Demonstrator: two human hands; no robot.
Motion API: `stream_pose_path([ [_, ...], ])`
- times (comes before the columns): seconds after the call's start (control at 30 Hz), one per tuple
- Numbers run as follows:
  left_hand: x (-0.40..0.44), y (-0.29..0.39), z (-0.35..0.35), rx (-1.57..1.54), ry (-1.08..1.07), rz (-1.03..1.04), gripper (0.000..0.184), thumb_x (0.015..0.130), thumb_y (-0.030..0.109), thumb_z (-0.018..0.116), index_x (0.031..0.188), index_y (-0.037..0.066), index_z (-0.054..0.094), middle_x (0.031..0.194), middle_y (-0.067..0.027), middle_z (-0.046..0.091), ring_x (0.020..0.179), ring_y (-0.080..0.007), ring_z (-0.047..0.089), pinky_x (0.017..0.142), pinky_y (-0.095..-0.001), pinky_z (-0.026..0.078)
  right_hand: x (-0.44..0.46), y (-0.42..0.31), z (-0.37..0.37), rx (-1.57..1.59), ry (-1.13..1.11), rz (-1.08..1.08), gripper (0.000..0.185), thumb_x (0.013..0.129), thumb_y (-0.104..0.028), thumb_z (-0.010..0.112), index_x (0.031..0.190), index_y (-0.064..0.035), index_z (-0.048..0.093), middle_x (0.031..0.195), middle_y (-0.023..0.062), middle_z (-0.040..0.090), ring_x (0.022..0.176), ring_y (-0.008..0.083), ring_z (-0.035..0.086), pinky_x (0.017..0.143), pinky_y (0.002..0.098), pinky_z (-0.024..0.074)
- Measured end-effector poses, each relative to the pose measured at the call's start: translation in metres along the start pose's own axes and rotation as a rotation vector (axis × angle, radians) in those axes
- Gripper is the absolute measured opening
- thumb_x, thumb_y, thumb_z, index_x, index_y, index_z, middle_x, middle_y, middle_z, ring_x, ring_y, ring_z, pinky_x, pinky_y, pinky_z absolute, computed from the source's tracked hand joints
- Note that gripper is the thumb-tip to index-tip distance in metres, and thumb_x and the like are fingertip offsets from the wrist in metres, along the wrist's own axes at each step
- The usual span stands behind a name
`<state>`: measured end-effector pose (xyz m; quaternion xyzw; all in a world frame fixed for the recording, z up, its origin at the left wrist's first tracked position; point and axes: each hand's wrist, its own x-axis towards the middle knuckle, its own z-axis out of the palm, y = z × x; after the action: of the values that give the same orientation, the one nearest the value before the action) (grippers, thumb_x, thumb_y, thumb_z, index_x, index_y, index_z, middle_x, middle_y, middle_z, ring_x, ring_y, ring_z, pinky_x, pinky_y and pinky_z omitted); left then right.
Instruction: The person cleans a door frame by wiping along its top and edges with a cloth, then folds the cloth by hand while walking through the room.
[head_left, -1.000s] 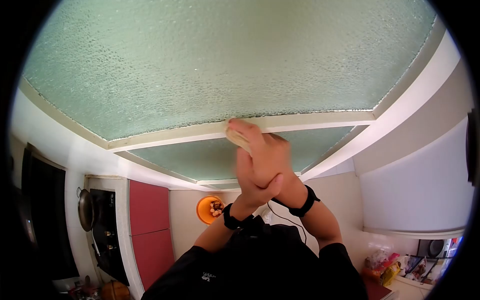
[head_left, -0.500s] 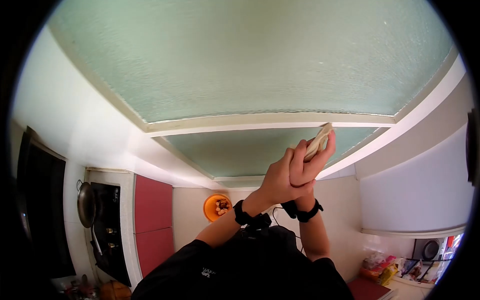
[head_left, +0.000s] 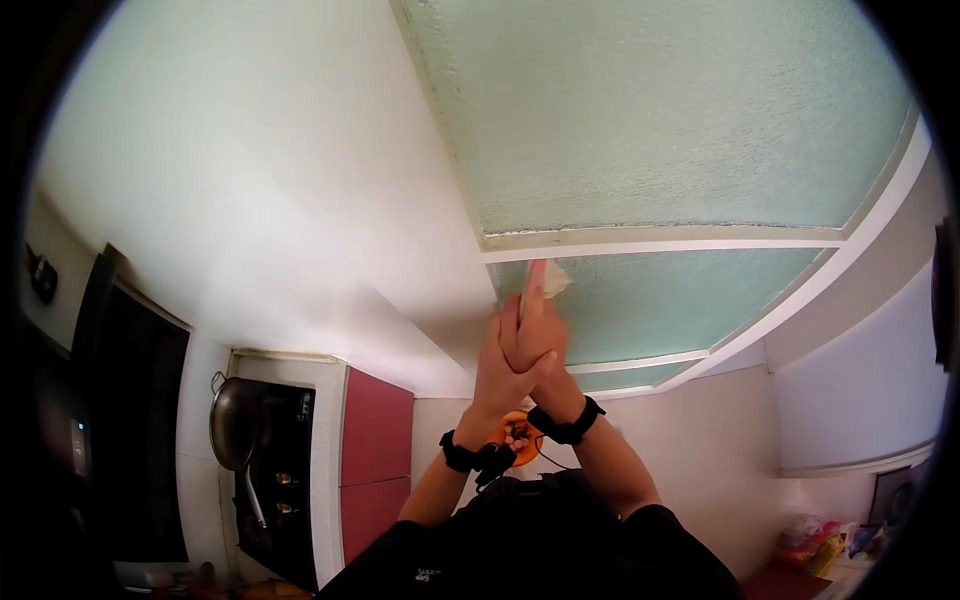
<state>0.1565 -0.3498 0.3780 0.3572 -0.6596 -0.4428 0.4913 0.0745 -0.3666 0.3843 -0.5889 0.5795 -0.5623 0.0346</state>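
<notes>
My right hand (head_left: 541, 335) holds a pale cloth (head_left: 556, 279) against the upper part of the lower frosted glass pane (head_left: 660, 300), close to its left edge. One finger stretches up along the cloth toward the white crossbar (head_left: 650, 246). My left hand (head_left: 494, 378) is closed round the right hand near its wrist. Much of the cloth is hidden behind the fingers. Both wrists wear black bands.
An orange bin (head_left: 528, 455) with scraps in it stands on the floor below my hands. At left, a pan (head_left: 236, 425) sits on the black stove (head_left: 285, 420) beside red cabinets (head_left: 375, 450). Colourful bags (head_left: 805, 545) lie at lower right.
Both hands and the cloth have moved left along the crossbar, from near the right end of the door to its left end. The view has shifted, showing more white wall at left.
</notes>
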Motion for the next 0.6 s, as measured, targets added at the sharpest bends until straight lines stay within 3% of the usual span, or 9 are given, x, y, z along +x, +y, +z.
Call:
stream_pose_path([
  [0.23, 0.001, -0.01, 0.019, -0.058, -0.022, -0.099, 0.071, 0.077, 0.031, 0.079, 0.128, -0.004, 0.043, 0.12, -0.0163, 0.054, 0.111, -0.0245, 0.056, 0.095, -0.0361, 0.046, 0.002, 0.023, -0.019, -0.173, -0.091, -0.109, 0.068, 0.088, -0.014, 0.06, 0.151, -0.0147, 0.036, 0.091, 0.0228, 0.065, 0.065, 0.0386, 0.062, 0.057, 0.0448, 0.0515],
  [0.33, 0.009, -0.013, 0.067, -0.084, -0.048, -0.068, 0.067, 0.078, 0.031, 0.079, 0.123, -0.003, 0.045, 0.115, -0.0155, 0.055, 0.108, -0.0239, 0.057, 0.093, -0.0358, 0.047, 0.01, 0.048, -0.062, -0.195, -0.07, -0.144, 0.062, 0.09, -0.008, 0.056, 0.148, -0.0073, 0.035, 0.09, 0.0266, 0.063, 0.065, 0.0423, 0.062, 0.058, 0.0466, 0.052],
  [0.43, 0.017, -0.014, 0.124, -0.087, -0.163, -0.043, 0.064, 0.08, 0.021, 0.077, 0.129, 0.0, 0.043, 0.119, -0.0116, 0.054, 0.112, -0.0197, 0.055, 0.096, -0.0334, 0.046, 0.016, 0.085, -0.11, -0.233, 0.017, -0.083, 0.066, 0.086, -0.009, 0.06, 0.149, -0.0139, 0.039, 0.092, 0.0234, 0.064, 0.064, 0.0396, 0.061, 0.058, 0.0462, 0.0517],
  [0.6, 0.036, -0.006, 0.228, -0.072, -0.35, -0.019, 0.063, 0.081, 0.021, 0.077, 0.129, -0.001, 0.043, 0.12, -0.0113, 0.053, 0.115, -0.0194, 0.053, 0.097, -0.0337, 0.044, 0.029, 0.145, -0.201, -0.299, 0.065, 0.067, 0.066, 0.087, -0.008, 0.059, 0.149, -0.0105, 0.037, 0.086, 0.0226, 0.063, 0.063, 0.0404, 0.06, 0.057, 0.0472, 0.0503],
])
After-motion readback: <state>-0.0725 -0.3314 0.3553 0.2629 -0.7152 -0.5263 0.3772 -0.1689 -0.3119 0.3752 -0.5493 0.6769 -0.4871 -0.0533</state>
